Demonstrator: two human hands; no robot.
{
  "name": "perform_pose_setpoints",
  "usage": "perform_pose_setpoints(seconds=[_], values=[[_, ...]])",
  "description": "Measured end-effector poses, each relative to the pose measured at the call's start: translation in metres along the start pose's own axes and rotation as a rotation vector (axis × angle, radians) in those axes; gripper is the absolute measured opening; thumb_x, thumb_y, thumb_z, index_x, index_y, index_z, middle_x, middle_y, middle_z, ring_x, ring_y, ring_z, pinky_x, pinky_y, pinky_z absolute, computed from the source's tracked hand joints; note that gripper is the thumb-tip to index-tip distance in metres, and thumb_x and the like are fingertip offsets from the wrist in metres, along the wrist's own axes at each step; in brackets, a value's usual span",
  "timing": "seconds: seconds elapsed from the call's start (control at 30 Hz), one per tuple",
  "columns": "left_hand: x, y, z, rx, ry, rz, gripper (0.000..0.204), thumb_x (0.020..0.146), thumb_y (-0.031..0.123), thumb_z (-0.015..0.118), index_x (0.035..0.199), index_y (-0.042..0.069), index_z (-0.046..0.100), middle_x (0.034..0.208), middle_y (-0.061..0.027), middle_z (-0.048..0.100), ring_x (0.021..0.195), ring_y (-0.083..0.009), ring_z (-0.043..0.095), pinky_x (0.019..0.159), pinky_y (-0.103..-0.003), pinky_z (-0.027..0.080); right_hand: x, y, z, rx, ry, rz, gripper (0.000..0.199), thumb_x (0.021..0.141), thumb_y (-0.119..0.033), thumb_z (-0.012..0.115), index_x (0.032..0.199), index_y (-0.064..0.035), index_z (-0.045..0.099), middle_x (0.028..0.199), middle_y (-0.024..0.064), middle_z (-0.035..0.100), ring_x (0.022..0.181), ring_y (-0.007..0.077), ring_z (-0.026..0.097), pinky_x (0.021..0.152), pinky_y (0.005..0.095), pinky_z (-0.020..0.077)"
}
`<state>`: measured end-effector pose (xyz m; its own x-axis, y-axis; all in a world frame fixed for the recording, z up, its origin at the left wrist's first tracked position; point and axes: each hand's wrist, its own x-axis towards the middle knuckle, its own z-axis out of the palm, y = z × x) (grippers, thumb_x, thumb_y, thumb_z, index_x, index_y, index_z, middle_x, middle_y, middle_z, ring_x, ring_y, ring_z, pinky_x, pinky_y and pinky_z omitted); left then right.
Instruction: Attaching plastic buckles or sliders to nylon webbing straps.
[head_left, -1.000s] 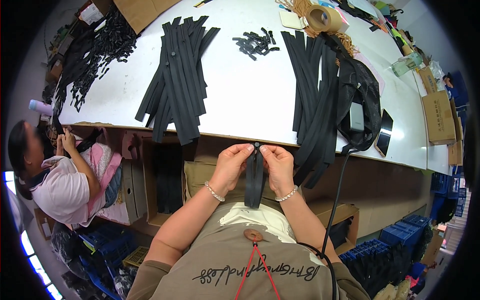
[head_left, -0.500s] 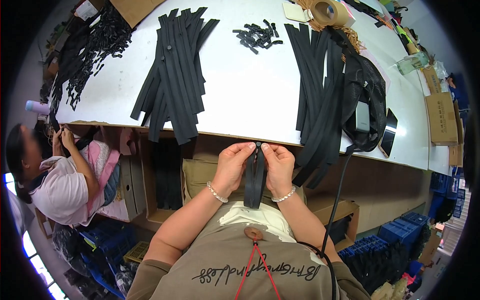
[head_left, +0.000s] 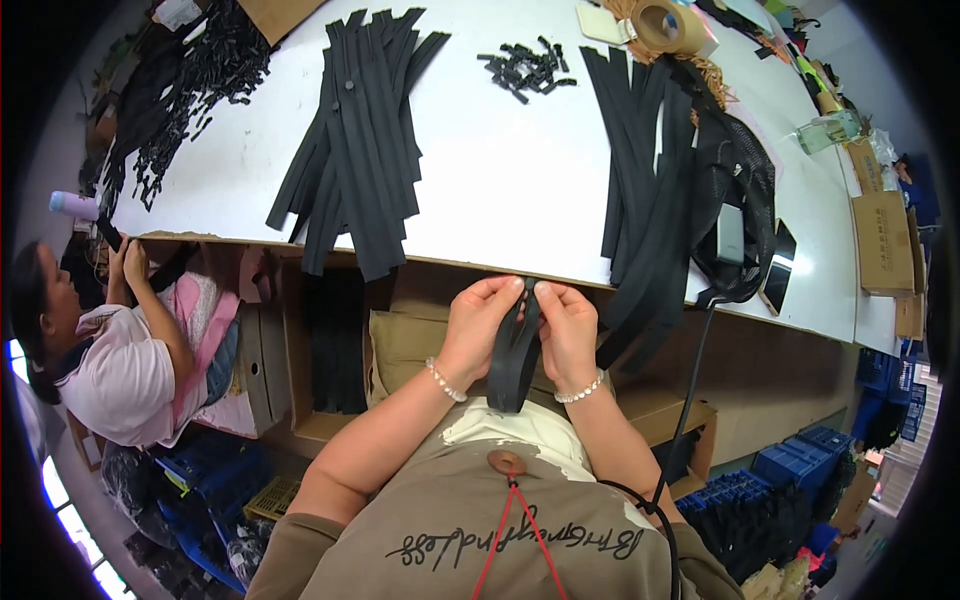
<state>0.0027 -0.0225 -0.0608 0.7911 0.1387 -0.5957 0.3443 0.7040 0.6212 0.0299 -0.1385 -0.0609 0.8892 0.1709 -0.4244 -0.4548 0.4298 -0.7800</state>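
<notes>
A flat black fabric strip (head_left: 514,375) hangs in a narrow loop just off the table's front edge, its upper ends pinched between my fingertips. My left hand (head_left: 478,325) grips one side with thumb and forefinger, and my right hand (head_left: 570,330) pinches the other. The fingertips almost meet, so the ends are partly covered. Beyond my left hand, a fanned pile of similar black strips (head_left: 365,170) lies on the white table (head_left: 500,190). Another pile of strips (head_left: 640,170) lies to the right, partly drooping over the edge.
Small black pieces (head_left: 525,68) lie scattered at the back. A black mesh bag (head_left: 745,190), a phone (head_left: 778,265) and a tape roll (head_left: 668,25) are at the right. A black cable (head_left: 690,400) runs down past my right arm. A co-worker (head_left: 125,350) sits at the left.
Both hands have shifted slightly right and up with the strip. A round black piece seen between the fingertips before is now hidden, and the strip has twisted to show a broader face.
</notes>
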Motion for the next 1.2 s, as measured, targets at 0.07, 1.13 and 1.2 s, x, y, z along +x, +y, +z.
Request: perform_pose_setpoints(seconds=[0.07,1.13,1.2], values=[[-0.006,0.0,-0.005,0.065,-0.049,0.104,0.009,0.085,0.007,0.064,0.091,0.0,0.062,0.083,-0.0027,0.063,0.072,-0.0065,0.057,0.066,-0.02,0.048,-0.008,-0.006,-0.003,-0.099,-0.054,-0.051,0.005,0.086,-0.002,0.061,0.09,0.002,0.062,0.081,0.0035,0.063,0.069,0.0073,0.057,0.063,0.0193,0.0465],[-0.069,0.041,0.0,0.549,-0.371,0.645,0.017,0.079,0.003,0.068,0.096,0.003,0.069,0.086,-0.0029,0.059,0.074,-0.0086,0.053,0.062,-0.021,0.043,-0.059,-0.079,0.015,-0.755,-0.606,-0.355,0.012,0.083,-0.008,0.063,0.078,0.0023,0.057,0.067,0.0045,0.056,0.06,0.0102,0.051,0.056,0.0234,0.042],[-0.069,0.042,0.0,0.544,-0.38,0.661,0.017,0.08,0.004,0.067,0.097,0.002,0.069,0.086,-0.0029,0.059,0.074,-0.0084,0.053,0.062,-0.021,0.043,-0.06,-0.077,0.016,-0.74,-0.589,-0.324,0.014,0.083,-0.009,0.063,0.077,0.0021,0.056,0.066,0.0046,0.055,0.059,0.0108,0.05,0.054,0.0241,0.0406]])
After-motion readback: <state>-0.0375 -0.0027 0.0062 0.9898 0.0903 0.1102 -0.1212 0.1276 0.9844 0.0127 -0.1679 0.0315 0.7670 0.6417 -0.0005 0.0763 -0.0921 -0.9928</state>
